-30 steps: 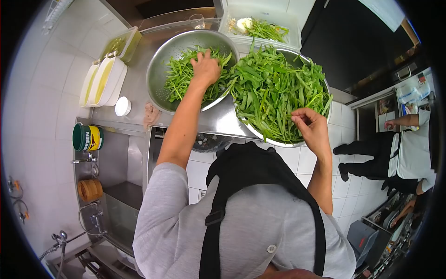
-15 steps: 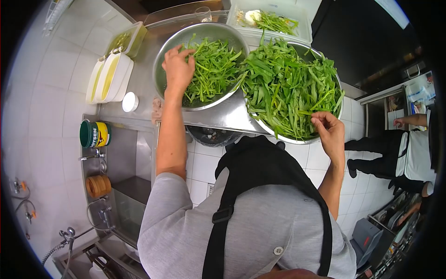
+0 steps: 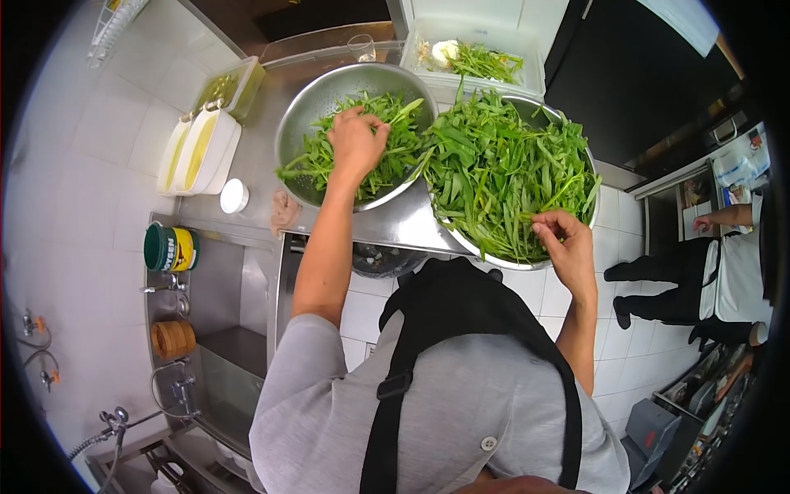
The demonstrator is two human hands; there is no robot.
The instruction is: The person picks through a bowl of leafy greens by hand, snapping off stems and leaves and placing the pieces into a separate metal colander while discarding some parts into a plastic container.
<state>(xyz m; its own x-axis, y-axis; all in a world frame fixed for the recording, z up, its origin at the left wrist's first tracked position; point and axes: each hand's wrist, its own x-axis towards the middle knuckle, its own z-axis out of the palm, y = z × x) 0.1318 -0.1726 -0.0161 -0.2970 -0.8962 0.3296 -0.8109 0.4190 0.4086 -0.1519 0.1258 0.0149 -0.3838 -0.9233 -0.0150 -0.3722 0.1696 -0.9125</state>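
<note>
Long-leaved greens that look like water spinach [image 3: 510, 165] heap over the right-hand steel bowl [image 3: 599, 198]. A smaller pile of the same greens [image 3: 317, 156] lies in the left steel bowl [image 3: 290, 115]. Over that smaller pile, my left hand [image 3: 355, 148] has its fingers curled down into the leaves and closed on some of them. My right hand [image 3: 568, 247] is at the near right edge of the big heap, thumb and fingertips pinched together on a piece of the greens. The exact pieces under the fingers are partly hidden.
Behind the bowls sits a clear tub [image 3: 535, 74] with stems and something white. White containers [image 3: 218, 152], a small white cup [image 3: 234, 196] and a glass [image 3: 360, 48] are on the counter. A sink [image 3: 239, 362] lies left. A person [image 3: 728, 280] stands at right.
My left hand has moved right, from the left bowl's rim onto its greens, and some greens now spread further left. My right hand has shifted slightly left and down along the heap.
</note>
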